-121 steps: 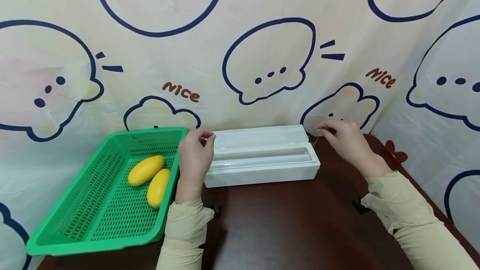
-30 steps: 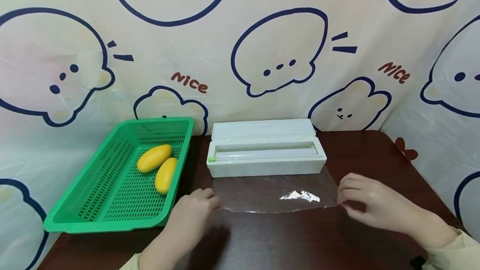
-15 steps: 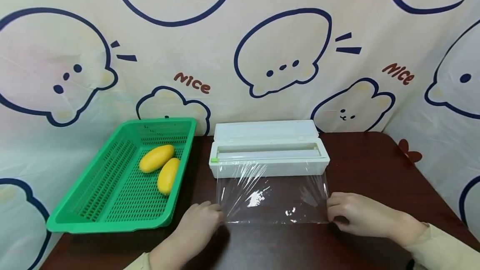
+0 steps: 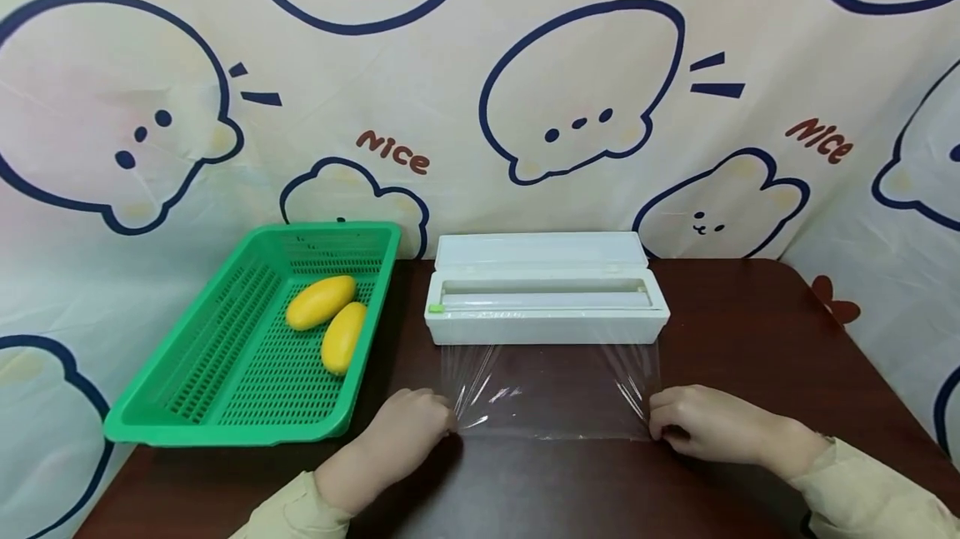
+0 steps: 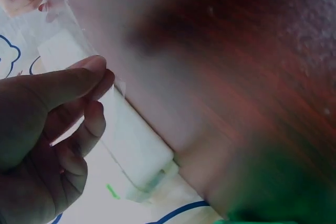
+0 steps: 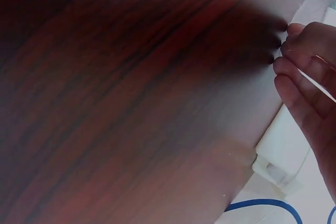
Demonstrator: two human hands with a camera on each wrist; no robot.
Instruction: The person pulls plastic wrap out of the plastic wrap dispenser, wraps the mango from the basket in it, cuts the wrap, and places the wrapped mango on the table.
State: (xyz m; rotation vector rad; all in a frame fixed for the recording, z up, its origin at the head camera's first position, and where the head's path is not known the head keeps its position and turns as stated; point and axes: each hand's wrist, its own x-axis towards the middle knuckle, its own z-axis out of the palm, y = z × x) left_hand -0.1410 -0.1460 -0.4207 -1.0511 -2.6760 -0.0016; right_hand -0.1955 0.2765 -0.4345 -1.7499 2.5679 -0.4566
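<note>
A clear sheet of plastic wrap stretches from the white wrap dispenser box toward the front of the table. My left hand pinches its near left corner between thumb and forefinger, as the left wrist view shows close up. At the near right corner my right hand pinches the film; its fingertips are close together in the right wrist view. The box lid stands raised at the back, and a roll lies inside. A small green slider sits at the box's left front rim.
A green plastic basket stands on the left of the dark brown table. Two yellow mango-like fruits lie in it. Behind the table hangs a printed cloth with cartoon outlines.
Both hands have come from beside the box to the table's front, drawing the film out. Over the last half second the hands shift only slightly and the film lies a little lower and flatter.
</note>
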